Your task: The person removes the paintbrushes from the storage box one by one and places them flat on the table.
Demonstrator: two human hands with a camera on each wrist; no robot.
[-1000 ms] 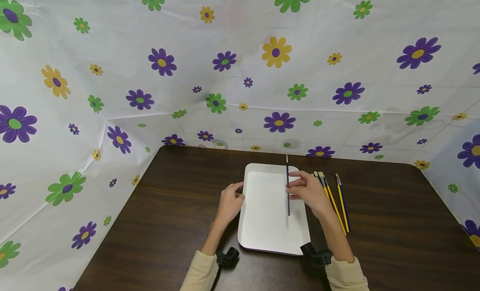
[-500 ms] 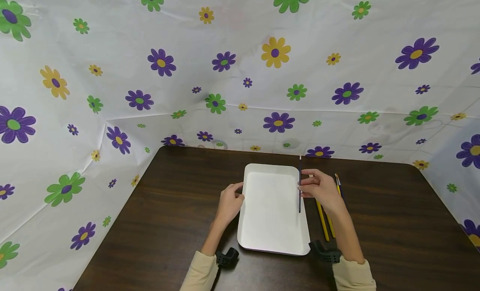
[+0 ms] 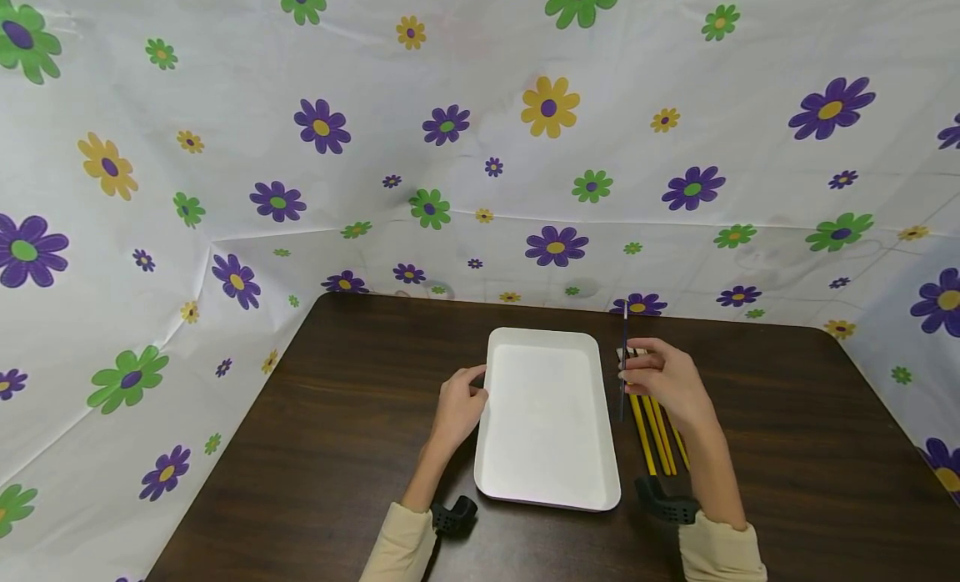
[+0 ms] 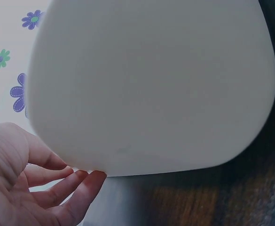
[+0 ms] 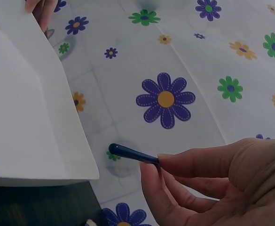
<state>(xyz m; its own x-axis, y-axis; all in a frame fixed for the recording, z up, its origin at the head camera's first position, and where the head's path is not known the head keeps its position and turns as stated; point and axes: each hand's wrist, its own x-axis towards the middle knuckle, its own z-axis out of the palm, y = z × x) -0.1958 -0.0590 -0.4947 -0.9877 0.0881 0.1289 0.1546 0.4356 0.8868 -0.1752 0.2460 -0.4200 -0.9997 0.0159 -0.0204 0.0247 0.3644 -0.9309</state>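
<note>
A thin dark-blue paintbrush (image 3: 622,403) stands nearly upright in my right hand (image 3: 670,383), pinched between thumb and fingertips, its pale tip pointing away. The rounded end of its handle (image 5: 130,153) shows in the right wrist view. My right hand is just off the tray's right side, above several yellow-handled paintbrushes (image 3: 651,432); it partly hides them. At the left edge of the white rectangular tray (image 3: 546,423), my left hand (image 3: 459,407) holds the rim. Thumb and fingertips meet that rim (image 4: 142,173) in the left wrist view. Nothing lies in the tray.
The dark wooden table (image 3: 360,449) extends on both sides of the tray. A white flower-print sheet (image 3: 450,165) hangs behind it and along the sides. Black wrist cameras sit on the left wrist (image 3: 454,515) and right wrist (image 3: 666,504).
My right hand has carried the dark-blue paintbrush rightward, from over the tray to beyond its right edge, above the yellow-handled brushes. My left hand and the tray have stayed put.
</note>
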